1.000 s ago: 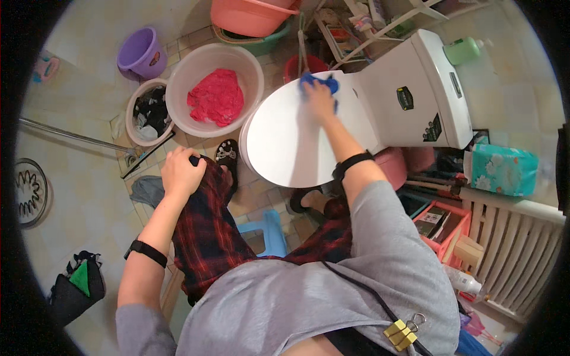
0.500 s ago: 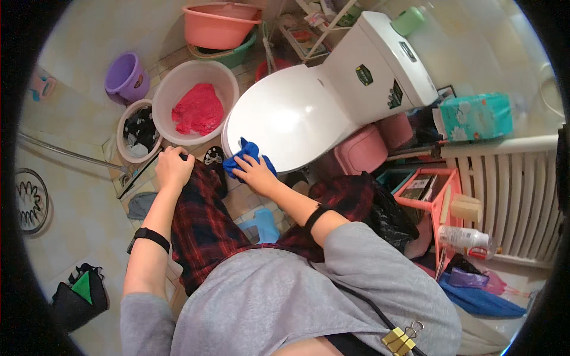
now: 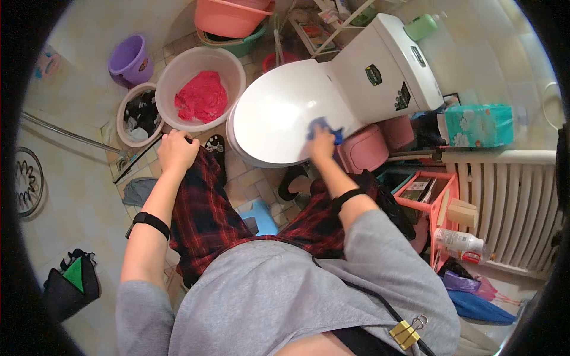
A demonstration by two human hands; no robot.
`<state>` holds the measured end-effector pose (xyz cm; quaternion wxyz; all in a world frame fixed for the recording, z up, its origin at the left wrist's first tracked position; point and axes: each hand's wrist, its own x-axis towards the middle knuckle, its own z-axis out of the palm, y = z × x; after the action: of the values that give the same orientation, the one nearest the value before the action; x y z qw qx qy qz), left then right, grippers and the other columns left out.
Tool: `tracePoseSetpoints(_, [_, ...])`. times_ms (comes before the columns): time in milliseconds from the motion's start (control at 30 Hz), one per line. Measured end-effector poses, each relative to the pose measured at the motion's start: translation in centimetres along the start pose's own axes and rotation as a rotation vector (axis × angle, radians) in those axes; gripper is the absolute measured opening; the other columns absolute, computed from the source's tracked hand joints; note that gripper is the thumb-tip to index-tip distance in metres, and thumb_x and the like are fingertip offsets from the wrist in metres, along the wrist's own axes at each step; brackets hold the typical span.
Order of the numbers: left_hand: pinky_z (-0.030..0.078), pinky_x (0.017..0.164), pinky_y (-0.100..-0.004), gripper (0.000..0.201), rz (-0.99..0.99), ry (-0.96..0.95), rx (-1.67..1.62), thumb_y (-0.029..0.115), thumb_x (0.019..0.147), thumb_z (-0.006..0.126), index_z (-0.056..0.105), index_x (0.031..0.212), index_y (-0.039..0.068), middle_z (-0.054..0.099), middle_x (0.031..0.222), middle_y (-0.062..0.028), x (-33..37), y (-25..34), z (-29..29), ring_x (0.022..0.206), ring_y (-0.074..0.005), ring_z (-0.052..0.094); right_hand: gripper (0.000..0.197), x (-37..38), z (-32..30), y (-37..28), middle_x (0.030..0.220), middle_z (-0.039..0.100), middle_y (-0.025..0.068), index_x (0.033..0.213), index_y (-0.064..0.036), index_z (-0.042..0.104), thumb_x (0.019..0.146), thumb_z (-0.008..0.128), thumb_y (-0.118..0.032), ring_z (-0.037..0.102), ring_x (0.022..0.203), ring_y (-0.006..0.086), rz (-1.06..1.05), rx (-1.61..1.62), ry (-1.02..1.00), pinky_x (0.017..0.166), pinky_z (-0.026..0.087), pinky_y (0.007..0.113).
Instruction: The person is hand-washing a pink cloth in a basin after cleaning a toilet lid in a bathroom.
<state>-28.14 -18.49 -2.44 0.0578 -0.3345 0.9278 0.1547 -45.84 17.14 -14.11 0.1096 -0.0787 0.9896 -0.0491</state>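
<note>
A blue cloth [image 3: 325, 128] is under my right hand [image 3: 322, 146], pressed on the closed white toilet lid [image 3: 279, 113] near its hinge end. Motion slightly blurs the cloth and fingers. My left hand [image 3: 177, 149] is at my left knee, its fingers curled closed. A small dark bit shows beside the fingers, and I cannot make out what it is. Just beyond that hand stand a pale basin [image 3: 236, 83] with pink-red cloth [image 3: 202, 97] in it, and a smaller tub [image 3: 122, 132] of black and white fabric.
A purple bucket [image 3: 131, 59] and stacked coral and green basins [image 3: 234, 16] stand at the back. Right of the toilet are a pink bin [image 3: 363, 148], a coral rack [image 3: 449, 178] and a white radiator [image 3: 504, 207]. A blue stool [image 3: 265, 215] sits between my legs.
My right hand has slid the blue cloth from the lid's near left edge rightward and back toward the hinge. My left hand stays at the knee. The view has shifted slightly.
</note>
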Motion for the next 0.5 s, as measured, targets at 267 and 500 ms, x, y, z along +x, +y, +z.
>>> tracePoseSetpoints(267, [0.048,0.089,-0.0421,0.027,-0.004,-0.034,0.002,0.035,0.077,0.063,0.071,0.09,0.013,0.064,0.105,-0.0069,0.9,0.5,-0.2,0.106,-0.028,0.056,0.068,-8.7,2.2,-11.0,0.143,0.044,0.0144,0.132,-0.0214,0.052,0.068,0.073,-0.012,0.044,0.125,0.036,-0.738,0.07,0.022,0.091,0.044,0.052])
tracePoseSetpoints(500, [0.049,0.086,-0.0431,0.023,-0.001,0.038,-0.082,0.032,0.076,0.064,0.07,0.083,0.011,0.064,0.101,-0.0081,0.4,-1.6,0.3,0.101,-0.0295,0.057,0.04,1.8,-1.3,3.2,0.123,0.055,0.0191,0.115,-0.011,0.059,0.075,0.06,-0.011,0.054,0.11,0.0397,-0.378,0.007,0.13,0.088,0.047,0.052])
